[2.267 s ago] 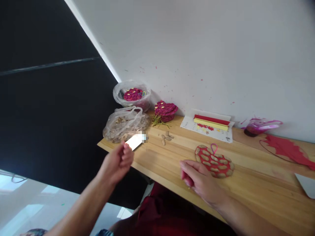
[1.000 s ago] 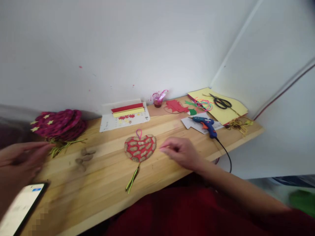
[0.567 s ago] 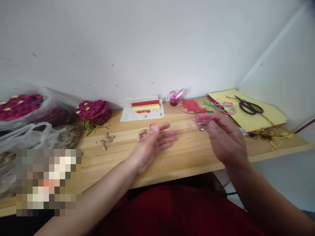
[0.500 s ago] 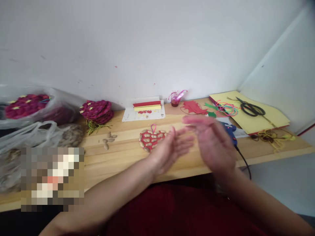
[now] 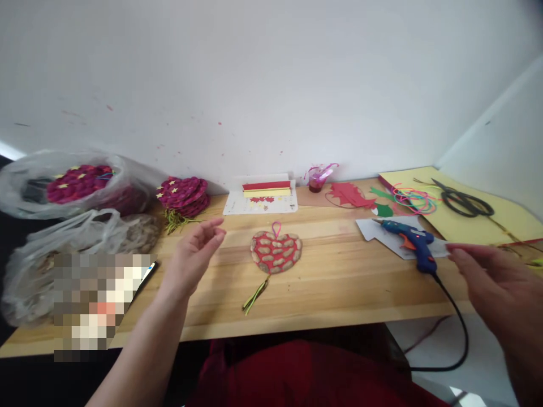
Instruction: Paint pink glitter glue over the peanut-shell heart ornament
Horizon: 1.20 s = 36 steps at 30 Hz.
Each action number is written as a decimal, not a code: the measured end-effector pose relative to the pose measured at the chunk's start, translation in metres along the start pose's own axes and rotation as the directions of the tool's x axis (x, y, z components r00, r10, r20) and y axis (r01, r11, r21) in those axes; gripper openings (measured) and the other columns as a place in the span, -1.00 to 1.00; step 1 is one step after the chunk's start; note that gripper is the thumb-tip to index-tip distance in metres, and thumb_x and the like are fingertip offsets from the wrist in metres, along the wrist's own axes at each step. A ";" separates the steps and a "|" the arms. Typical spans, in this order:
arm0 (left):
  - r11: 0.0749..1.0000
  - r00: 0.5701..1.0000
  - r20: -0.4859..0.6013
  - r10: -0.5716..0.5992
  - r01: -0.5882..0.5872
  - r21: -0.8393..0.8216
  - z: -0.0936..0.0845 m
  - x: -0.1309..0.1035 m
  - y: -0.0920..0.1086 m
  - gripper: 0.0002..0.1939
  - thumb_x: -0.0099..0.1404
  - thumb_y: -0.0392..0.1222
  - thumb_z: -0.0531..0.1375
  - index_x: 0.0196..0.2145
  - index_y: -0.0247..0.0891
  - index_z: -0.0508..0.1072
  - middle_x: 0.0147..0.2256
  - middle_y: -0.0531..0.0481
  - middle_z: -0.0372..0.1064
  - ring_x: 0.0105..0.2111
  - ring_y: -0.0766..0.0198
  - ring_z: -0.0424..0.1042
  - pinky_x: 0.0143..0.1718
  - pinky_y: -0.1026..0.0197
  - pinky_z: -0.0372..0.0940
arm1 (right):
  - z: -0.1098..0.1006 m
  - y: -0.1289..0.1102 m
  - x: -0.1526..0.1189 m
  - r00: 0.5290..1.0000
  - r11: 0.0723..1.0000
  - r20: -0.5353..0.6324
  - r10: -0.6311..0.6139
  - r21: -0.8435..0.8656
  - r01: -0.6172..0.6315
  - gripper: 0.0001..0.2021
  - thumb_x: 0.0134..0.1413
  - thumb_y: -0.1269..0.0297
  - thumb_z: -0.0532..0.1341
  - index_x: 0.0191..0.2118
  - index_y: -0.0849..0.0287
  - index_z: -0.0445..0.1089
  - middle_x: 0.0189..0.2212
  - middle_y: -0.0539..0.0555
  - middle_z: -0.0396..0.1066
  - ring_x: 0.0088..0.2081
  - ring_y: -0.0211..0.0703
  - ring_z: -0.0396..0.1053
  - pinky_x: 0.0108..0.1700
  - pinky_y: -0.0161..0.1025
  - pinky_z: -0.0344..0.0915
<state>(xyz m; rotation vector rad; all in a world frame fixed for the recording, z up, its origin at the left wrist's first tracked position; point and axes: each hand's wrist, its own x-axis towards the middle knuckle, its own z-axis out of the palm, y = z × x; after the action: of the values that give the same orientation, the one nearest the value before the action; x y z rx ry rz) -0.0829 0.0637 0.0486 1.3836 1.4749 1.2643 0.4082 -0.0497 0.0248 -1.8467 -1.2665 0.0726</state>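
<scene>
A red heart covered with peanuts in their shells lies flat on the wooden table, with a pink loop on top and a yellow-green and black tassel below. My left hand is left of it, above the table, thumb and forefinger slightly apart, with nothing visible between them; it covers the spot where loose peanuts lay. At the right, my right hand pinches the edge of a white paper with thumb and forefinger. On that paper rests a blue hot glue gun, its nozzle pointing left and its cord trailing off the table.
Plastic bags and a partly blurred phone occupy the left. Behind are stacked purple braided pieces, a printed sheet, a small cup, red cutouts, colored cords and black-handled scissors on yellow paper.
My hands, close together over the heart's right side before, have moved apart: the left to the left, the right to the paper's edge. The heart's tassel now shows. The view has shifted slightly.
</scene>
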 end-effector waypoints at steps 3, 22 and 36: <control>0.982 0.975 0.189 -0.121 0.090 0.164 0.014 -0.001 -0.015 -0.42 0.10 0.09 0.40 0.04 -0.23 0.56 -0.24 -0.13 0.60 -0.20 0.01 0.58 -0.21 0.03 0.45 | 0.018 -0.036 -0.010 0.973 0.984 0.205 0.107 0.119 -0.133 -0.69 0.14 -0.13 0.31 -0.22 -0.01 0.57 -0.31 0.22 0.58 -0.23 0.13 0.53 -0.13 0.11 0.40; 0.974 0.961 0.228 -0.158 0.114 0.196 0.062 -0.008 -0.050 0.12 -0.18 0.12 0.54 0.32 -0.18 0.31 0.13 -0.29 0.42 -0.05 -0.16 0.56 -0.01 -0.21 0.52 | 0.092 -0.104 -0.030 0.900 0.977 0.398 -0.178 0.183 0.112 -0.62 0.22 0.17 0.28 0.12 0.13 0.43 -0.04 0.18 0.53 -0.23 -0.11 0.45 -0.12 -0.12 0.40; 0.946 0.966 0.257 -0.020 -0.065 0.318 0.067 -0.018 -0.055 0.06 0.00 0.03 0.50 0.39 -0.25 0.25 0.14 -0.36 0.44 0.03 -0.18 0.53 0.06 -0.21 0.47 | 0.037 -0.025 0.002 0.977 0.822 0.071 0.201 -0.554 -0.129 -0.31 0.07 -0.16 0.36 0.16 0.23 0.28 0.01 0.37 0.51 0.05 0.35 0.44 0.01 0.08 0.34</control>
<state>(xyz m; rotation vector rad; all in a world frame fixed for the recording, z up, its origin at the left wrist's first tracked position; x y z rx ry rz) -0.0304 0.0610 -0.0221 1.7118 1.5314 0.8376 0.3726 -0.0225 0.0200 -2.4827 -1.2972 -0.0934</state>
